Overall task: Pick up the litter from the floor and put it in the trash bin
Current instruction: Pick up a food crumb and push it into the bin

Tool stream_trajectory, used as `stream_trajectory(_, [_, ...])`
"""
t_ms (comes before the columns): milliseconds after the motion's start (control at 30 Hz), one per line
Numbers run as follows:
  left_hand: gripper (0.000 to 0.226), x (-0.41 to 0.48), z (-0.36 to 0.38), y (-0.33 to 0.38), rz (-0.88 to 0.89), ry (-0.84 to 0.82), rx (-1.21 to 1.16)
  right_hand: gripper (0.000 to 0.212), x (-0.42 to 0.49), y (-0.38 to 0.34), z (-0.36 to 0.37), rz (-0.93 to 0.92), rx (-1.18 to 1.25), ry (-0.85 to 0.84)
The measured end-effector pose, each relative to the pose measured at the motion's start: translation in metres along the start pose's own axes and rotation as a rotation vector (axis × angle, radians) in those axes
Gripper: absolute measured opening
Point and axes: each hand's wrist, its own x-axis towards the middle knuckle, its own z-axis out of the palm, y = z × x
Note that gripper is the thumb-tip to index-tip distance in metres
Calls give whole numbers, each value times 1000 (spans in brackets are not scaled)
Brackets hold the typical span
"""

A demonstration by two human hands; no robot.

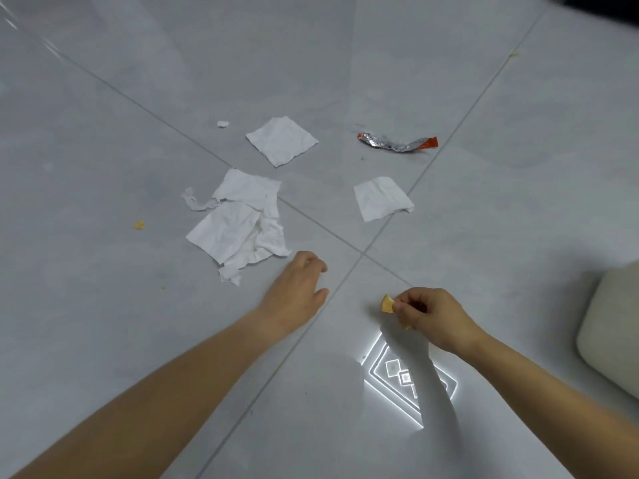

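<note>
Litter lies on the grey tiled floor. A pile of torn white tissues [242, 223] sits left of centre, a flat square tissue [281, 140] farther back, and another tissue [380, 198] to the right. A crumpled silver and orange wrapper [397, 142] lies at the back right. My right hand [432, 316] pinches a yellow chip piece [388, 304] just above the floor. My left hand [297, 288] hovers beside the tissue pile, fingers loosely curled and holding nothing. No trash bin shows.
A small yellow crumb [139, 225] lies at the left and a white scrap [222, 124] near the back. A pale rounded object [612, 326] stands at the right edge. A ceiling light reflects brightly on the tile [397, 378] under my right arm.
</note>
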Motion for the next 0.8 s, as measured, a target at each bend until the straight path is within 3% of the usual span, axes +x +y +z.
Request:
stream_trajectory(367, [34, 1, -32, 199, 395, 61, -300, 9, -127, -47, -188, -254, -137, 165])
stream_trajectory(467, [35, -5, -40, 252, 516, 45, -323, 23, -176, -48, -238, -324, -143, 320])
stream_trajectory(667, [39, -13, -39, 315, 650, -61, -232, 32, -235, -1, -302, -280, -133, 573])
stream_trajectory(800, [41, -3, -24, 356, 704, -91, -171, 15, -248, 30, -321, -223, -360, 613])
